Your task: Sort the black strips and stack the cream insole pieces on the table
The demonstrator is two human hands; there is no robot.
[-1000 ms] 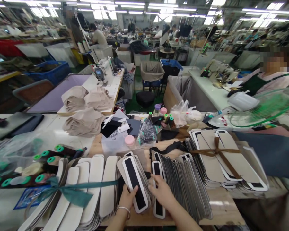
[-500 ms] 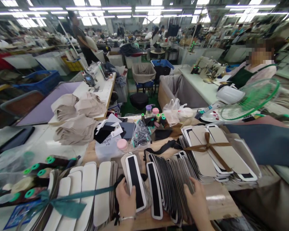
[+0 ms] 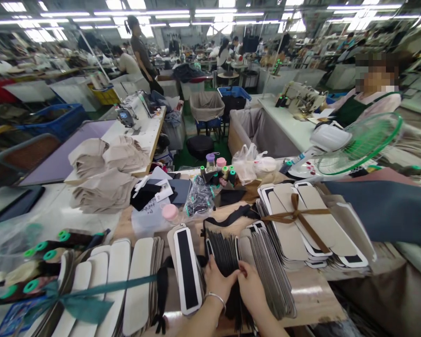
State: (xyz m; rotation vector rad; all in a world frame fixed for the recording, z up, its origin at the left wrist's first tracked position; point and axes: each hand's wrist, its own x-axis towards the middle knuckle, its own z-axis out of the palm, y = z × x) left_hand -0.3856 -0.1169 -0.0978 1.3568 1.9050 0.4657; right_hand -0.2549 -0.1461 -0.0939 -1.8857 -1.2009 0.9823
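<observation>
In front of me on the wooden tabletop, a row of dark, white-edged fabric pieces [image 3: 224, 245] stands on edge. My left hand [image 3: 218, 283], with a bracelet at the wrist, grips the left side of this stack, thumb pointing right. My right hand [image 3: 250, 285] closes on its right side, and the two thumbs nearly meet. The undersides of both hands' fingers are hidden. Just left lies a separate white-bordered piece with a black centre [image 3: 187, 271]. Close on the right leans a row of beige-grey pieces [image 3: 266, 271].
Beige pieces tied with teal ribbon [image 3: 87, 306] lie left; another bundle tied with brown ribbon [image 3: 294, 213] is at right. Behind are a pink-lidded jar [image 3: 170, 213], a plastic bag of spools [image 3: 199, 199] and a fan [image 3: 359, 145]. A co-worker [image 3: 368, 100] sits beyond the fan.
My left hand has moved right from the single white-bordered piece to the dark stack. My right hand has come left, and the dark pieces are squeezed together, apart from the beige-grey row.
</observation>
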